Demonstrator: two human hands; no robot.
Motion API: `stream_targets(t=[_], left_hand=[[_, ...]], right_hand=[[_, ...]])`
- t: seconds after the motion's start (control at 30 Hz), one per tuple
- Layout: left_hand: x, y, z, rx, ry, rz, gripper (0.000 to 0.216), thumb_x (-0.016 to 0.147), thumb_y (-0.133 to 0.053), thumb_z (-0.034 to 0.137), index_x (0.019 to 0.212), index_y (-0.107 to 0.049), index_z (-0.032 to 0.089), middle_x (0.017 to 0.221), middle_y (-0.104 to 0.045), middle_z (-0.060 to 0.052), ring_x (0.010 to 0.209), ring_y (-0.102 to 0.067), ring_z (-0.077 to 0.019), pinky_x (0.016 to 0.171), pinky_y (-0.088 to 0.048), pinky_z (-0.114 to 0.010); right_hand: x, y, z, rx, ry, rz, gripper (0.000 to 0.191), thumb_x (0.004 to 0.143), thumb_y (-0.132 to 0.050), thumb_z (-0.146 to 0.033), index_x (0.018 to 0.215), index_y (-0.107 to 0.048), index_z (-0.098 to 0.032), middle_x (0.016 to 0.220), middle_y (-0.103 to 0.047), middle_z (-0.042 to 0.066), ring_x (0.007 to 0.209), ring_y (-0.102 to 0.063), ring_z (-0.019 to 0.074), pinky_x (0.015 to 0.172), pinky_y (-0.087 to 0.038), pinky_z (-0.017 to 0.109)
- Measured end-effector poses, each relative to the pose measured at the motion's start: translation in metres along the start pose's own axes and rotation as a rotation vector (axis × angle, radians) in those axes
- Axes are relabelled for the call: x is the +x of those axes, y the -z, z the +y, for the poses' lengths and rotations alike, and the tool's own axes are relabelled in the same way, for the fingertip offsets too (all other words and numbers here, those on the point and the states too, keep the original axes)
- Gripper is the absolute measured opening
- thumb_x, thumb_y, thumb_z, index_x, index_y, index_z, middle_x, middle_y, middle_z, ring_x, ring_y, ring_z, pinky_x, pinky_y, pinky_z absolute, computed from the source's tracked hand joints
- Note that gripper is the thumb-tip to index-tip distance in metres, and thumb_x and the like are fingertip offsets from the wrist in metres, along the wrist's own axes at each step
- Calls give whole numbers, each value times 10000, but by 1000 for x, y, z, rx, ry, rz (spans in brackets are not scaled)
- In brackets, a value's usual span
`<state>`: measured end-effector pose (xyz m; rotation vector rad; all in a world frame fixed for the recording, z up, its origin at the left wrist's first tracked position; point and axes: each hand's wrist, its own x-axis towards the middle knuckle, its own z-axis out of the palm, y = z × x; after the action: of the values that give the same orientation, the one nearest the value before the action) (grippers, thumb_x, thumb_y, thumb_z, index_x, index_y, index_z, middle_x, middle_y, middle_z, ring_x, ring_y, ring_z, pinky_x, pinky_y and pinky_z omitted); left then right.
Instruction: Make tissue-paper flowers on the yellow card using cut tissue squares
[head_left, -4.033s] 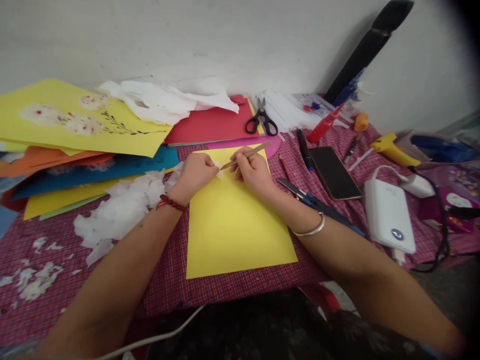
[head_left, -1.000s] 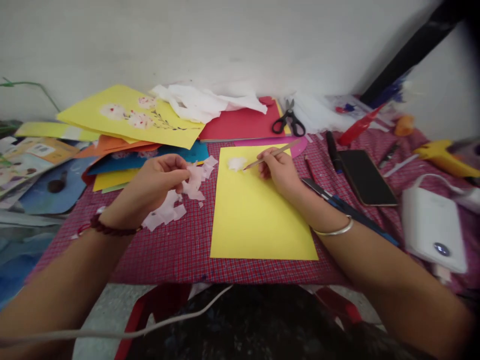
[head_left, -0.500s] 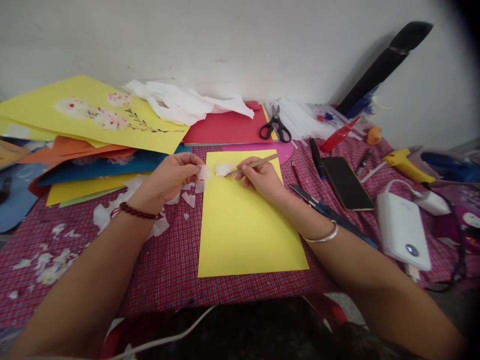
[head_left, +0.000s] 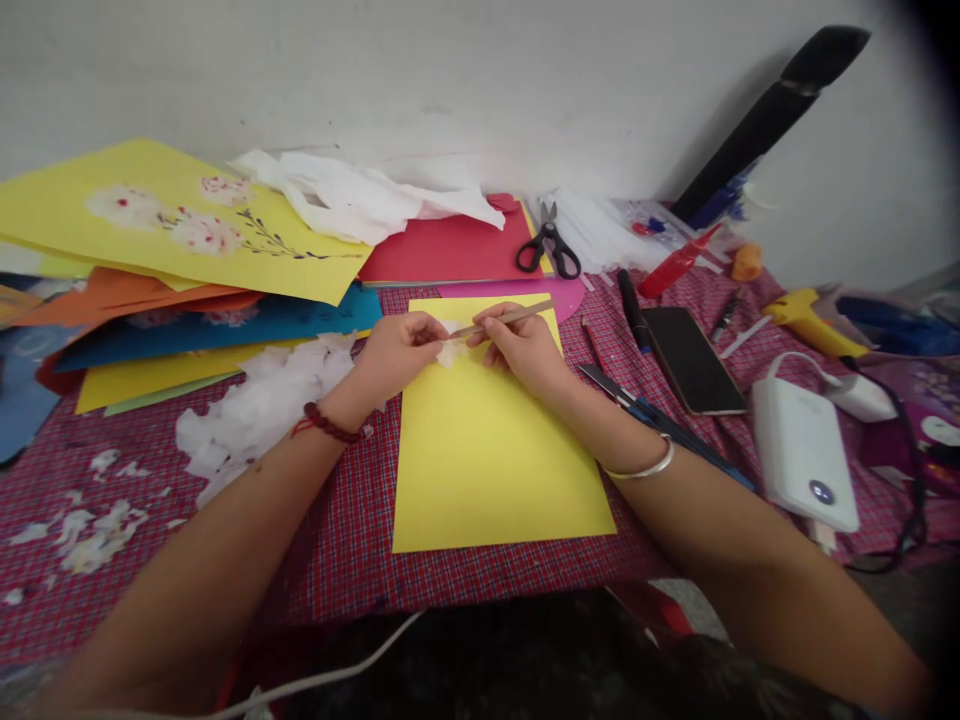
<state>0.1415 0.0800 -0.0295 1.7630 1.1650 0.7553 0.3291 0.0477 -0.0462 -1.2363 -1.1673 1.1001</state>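
A yellow sheet of paper (head_left: 495, 450) lies in front of me, and both hands are over its upper part. My right hand (head_left: 521, 350) pinches a thin, flat wooden stick (head_left: 532, 308), its tip pointing left. My left hand (head_left: 405, 350) is closed in a pinch on a small piece of white tissue paper (head_left: 448, 354), which its fingers partly cover. The stick's tip meets the tissue at the left fingertips. Beside my left wrist spreads a heap of torn white tissue pieces (head_left: 255, 410).
Coloured sheets and a yellow card with flowers (head_left: 202, 230) are piled at the left. Scissors (head_left: 549, 245) rest on red paper (head_left: 442, 240) at the back. To the right are a phone (head_left: 694, 360), a white power bank (head_left: 802, 450), a red glue bottle (head_left: 679, 262) and a yellow glue gun (head_left: 814, 325).
My left hand has moved right, over the yellow sheet, bringing its tissue piece to the stick's tip. That uncovers more of the tissue heap. My right hand has hardly moved.
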Motion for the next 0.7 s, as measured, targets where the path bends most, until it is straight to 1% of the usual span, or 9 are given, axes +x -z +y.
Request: stream_targets(t=[0.07,0.13,0.23,0.33,0.47,0.57,0.63,0.7], left_hand=[[4,-6,-7,73,-26,69,92,719,-623,166,798,-669,178,764,-698,-22,702,-620,-143,667,-482,-270],[7,-10,-13,91,-39,124,101,730,-611,152,809,-668,175,784,-710,-27,721,-639,-148,685,-495,-273],[7,-13,-16,74,-43,141,108,739,-606,142,821,-670,172,793,-716,-31,743,-655,-155,706,-511,-277],[5,-15,-14,46,-46,134,103,743,-604,134,817,-667,168,798,-713,-33,755,-657,-155,722,-518,-281],[4,-14,-8,1,-28,152,90,732,-622,135,809,-660,162,781,-697,-26,744,-638,-149,721,-511,-283],[4,-2,-2,-114,-15,197,93,727,-661,171,819,-655,158,766,-676,-18,706,-606,-137,685,-493,-277],[2,12,3,-180,-17,230,97,726,-668,177,821,-658,159,770,-669,-16,684,-587,-124,674,-483,-273],[-3,30,7,-178,-11,250,74,731,-662,178,804,-665,168,766,-666,-16,663,-572,-118,660,-472,-270]], right_hand=[[-1,2,0,41,27,45,165,903,-631,-334,849,-582,-186,673,-706,-6,398,-543,68,349,-354,174],[-3,3,1,71,75,73,242,896,-637,-415,842,-563,-190,628,-674,-18,392,-535,70,345,-342,173],[-7,2,3,63,137,32,312,891,-626,-497,842,-547,-199,613,-647,-29,412,-544,72,374,-368,176],[-11,-2,7,-9,171,-31,270,912,-603,-463,854,-548,-205,652,-645,-29,442,-548,73,420,-410,189],[-12,-2,14,-212,242,-101,158,957,-531,-350,909,-573,-206,728,-663,-7,511,-575,102,489,-449,223],[-14,-1,14,-404,371,-156,145,971,-477,-277,945,-600,-204,827,-685,28,650,-630,142,583,-485,258],[-16,0,12,-526,458,-190,176,978,-452,-247,975,-622,-200,913,-702,53,756,-657,165,663,-502,286],[-18,0,10,-638,535,-204,212,989,-435,-240,1007,-642,-197,977,-715,71,846,-670,187,741,-507,313]])
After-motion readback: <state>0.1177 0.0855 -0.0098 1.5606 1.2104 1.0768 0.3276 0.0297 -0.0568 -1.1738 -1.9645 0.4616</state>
